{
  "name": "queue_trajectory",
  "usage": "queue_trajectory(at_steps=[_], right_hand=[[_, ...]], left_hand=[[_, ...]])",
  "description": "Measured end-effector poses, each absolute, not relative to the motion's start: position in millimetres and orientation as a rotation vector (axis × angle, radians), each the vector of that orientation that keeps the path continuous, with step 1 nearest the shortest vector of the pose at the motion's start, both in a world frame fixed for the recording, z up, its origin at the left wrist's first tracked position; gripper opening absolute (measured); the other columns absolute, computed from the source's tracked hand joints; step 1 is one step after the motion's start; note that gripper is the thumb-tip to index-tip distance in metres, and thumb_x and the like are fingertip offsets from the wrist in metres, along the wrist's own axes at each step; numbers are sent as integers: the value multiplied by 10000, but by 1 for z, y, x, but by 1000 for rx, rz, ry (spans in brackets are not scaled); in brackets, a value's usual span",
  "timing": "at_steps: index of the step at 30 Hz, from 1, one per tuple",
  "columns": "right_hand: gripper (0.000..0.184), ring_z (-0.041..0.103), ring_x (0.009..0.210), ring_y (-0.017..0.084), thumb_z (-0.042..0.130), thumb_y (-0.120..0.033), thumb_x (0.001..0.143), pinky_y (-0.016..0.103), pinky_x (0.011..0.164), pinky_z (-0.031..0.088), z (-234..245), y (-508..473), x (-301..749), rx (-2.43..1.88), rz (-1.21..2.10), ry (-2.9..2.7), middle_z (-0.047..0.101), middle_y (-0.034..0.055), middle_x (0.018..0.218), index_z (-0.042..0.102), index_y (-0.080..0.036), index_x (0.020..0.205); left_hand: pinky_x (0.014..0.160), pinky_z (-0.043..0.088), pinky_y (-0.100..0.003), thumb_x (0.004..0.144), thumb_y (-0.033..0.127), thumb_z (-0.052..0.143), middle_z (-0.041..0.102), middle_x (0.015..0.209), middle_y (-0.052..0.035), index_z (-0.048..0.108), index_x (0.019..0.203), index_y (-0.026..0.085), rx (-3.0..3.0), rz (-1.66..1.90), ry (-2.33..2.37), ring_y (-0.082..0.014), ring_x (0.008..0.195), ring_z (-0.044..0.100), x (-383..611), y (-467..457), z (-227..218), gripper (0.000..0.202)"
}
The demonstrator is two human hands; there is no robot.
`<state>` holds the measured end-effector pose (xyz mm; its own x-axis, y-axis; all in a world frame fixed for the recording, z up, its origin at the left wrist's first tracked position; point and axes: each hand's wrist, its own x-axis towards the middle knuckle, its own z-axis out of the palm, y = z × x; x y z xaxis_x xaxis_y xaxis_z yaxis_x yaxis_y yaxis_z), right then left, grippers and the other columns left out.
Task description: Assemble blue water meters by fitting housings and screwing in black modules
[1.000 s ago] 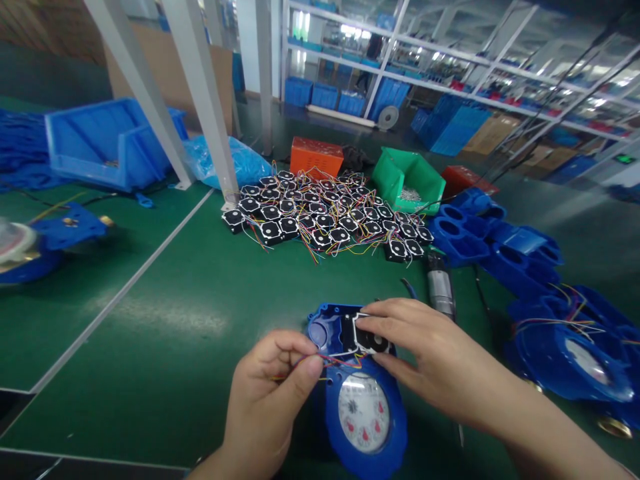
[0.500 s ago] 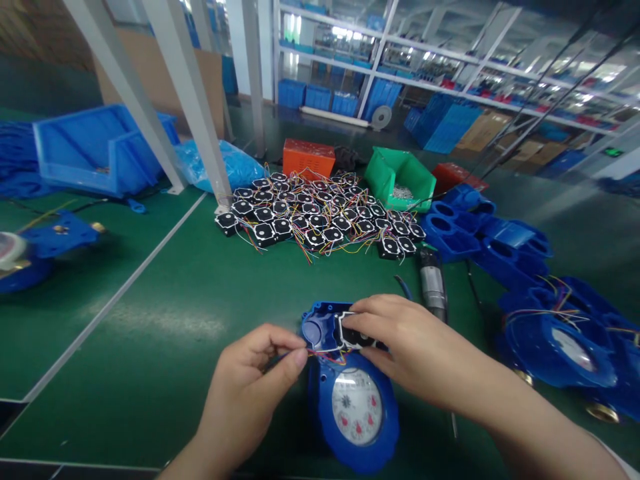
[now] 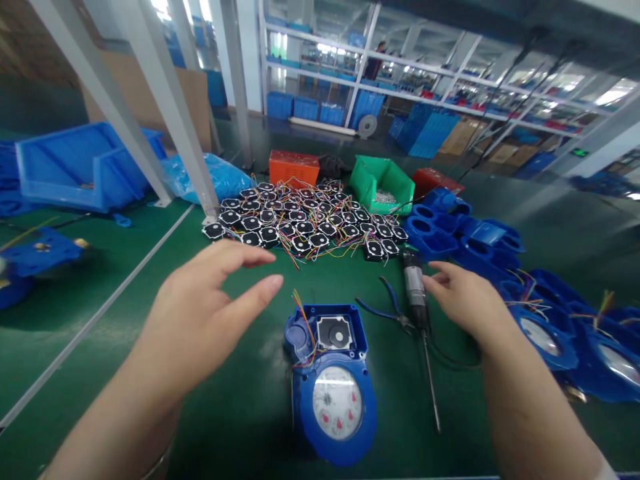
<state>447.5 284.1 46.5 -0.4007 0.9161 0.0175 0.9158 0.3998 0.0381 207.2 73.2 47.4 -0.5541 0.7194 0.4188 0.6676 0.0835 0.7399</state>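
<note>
A blue water meter (image 3: 370,417) lies in front of me, its white dial with red pointers facing up. In its upper compartment sits a black module with a white edge (image 3: 334,332), and thin coloured wires (image 3: 307,320) stick up beside it. My left hand (image 3: 210,300) hovers up and left of the meter, empty, thumb and fingers apart. Off to the right, my right hand (image 3: 465,300) is beside the grip of an electric screwdriver (image 3: 415,283), fingers slightly apart; whether they touch it I cannot tell. Blue-handled pliers (image 3: 393,307) lie between meter and screwdriver.
Many black modules with wires (image 3: 300,217) are heaped at the back. Behind them stand a green bin (image 3: 367,183) of small metal parts and an orange box (image 3: 294,168). Blue housings (image 3: 435,233) and more meters (image 3: 545,337) crowd the right. A blue bin (image 3: 70,170) stands left.
Both hands have left the meter: the left let go of the wires and rose leftward, the right released the module and moved right to the screwdriver. The module now shows in the compartment.
</note>
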Motion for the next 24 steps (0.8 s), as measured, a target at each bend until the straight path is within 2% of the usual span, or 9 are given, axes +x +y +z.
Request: queue_trajectory(at_steps=[2,6,9,11,14,18,22,24], right_hand=[[427,524,913,279,504,-350,867,358,770,438,23,307,454,1776,154,2418,539,153,966,465,-40,1159],[460,538,811,314,559,-403,814,374,666,452,-10,317,452,1834,173,2357,517,187,873,503,-1,1030],[462,451,960,341,533,-332,825,405,770,409,-13,302,444,1872,349,2448,433,214,1006,427,-8,1137],[409,405,1029,288,478,-260,852,356,861,367,-11,292,437,1790,398,2555,399,179,1061,387,-56,1195],[348,407,1017,261,482,-211,837,309,862,367,-12,287,431,1723,343,2593,406,165,1048,424,-60,1145],[389,473,912,314,520,-218,796,368,761,410,-20,303,431,1878,190,2429,439,226,967,423,17,1091],[490,515,865,313,542,-246,767,388,734,422,-28,324,439,2016,-40,2301,471,235,951,383,31,1139],[463,517,877,308,571,-230,732,376,737,427,-27,330,442,2067,-167,2295,484,223,956,430,15,1099]], left_hand=[[741,400,-297,660,410,598,644,866,-48,661,863,195,1576,1404,2159,-218,800,564,205,98,54,302],[781,396,-316,650,380,604,614,1047,-99,618,1011,167,1772,673,1857,-249,915,558,216,148,47,420],[709,399,-310,626,387,614,622,1021,-133,624,999,142,1843,293,1681,-269,878,564,227,168,36,446],[612,390,-282,609,374,625,663,881,-115,658,901,144,1843,220,1601,-242,750,580,232,171,29,373],[511,354,-228,627,340,612,668,706,-50,669,786,168,1787,220,1520,-169,594,559,235,168,22,242],[496,349,-207,664,328,582,666,716,-27,653,826,178,1710,271,1495,-141,578,551,236,161,17,232],[545,369,-214,672,325,570,667,760,-30,646,843,181,1701,318,1484,-149,623,562,235,158,13,236],[563,374,-213,673,318,565,666,770,-28,643,828,181,1716,337,1462,-150,646,566,233,157,12,221]])
